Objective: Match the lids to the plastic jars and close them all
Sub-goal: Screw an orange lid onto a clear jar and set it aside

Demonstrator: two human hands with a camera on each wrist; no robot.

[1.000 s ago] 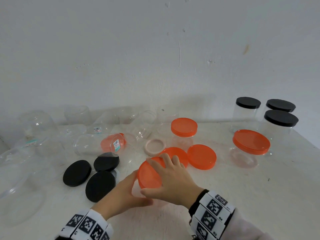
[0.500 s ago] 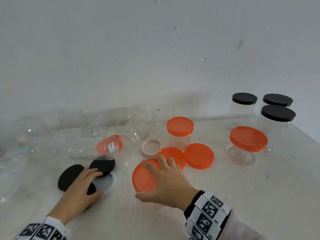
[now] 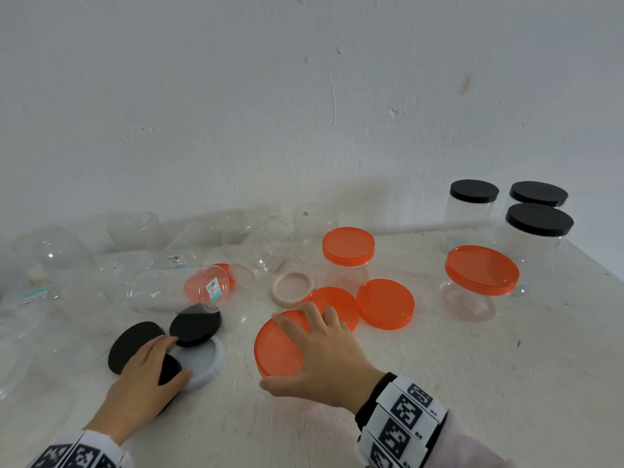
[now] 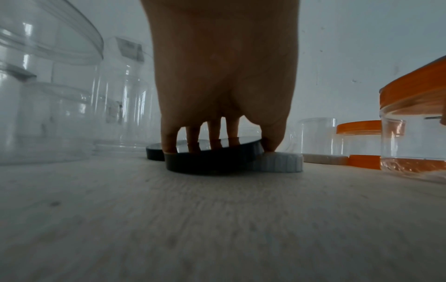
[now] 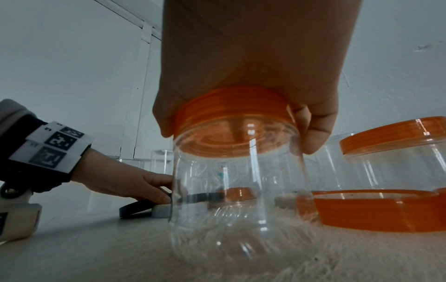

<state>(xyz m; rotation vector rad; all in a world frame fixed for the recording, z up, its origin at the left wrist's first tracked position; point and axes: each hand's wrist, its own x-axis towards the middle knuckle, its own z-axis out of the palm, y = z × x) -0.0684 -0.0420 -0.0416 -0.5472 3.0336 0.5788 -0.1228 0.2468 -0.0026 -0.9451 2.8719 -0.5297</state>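
Clear jar (image 5: 237, 200) upright, orange lid (image 3: 280, 346) gripped by right hand (image 3: 327, 359) fingers; left hand (image 3: 143, 383) fingers now pinching tilted black lid (image 4: 212, 158), shifted off jar.

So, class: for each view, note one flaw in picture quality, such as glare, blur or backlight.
Head view: clear jars fade into the pale wall. Left wrist view: the left hand is backlit and dark. Right wrist view: glare streaks the held jar, whose base blurs.

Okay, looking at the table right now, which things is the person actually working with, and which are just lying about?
In hand:
- right hand grips orange lid on clear jar
- left hand holds black lid

Lying about:
- white lid
- pink lid
- black-lidded jars
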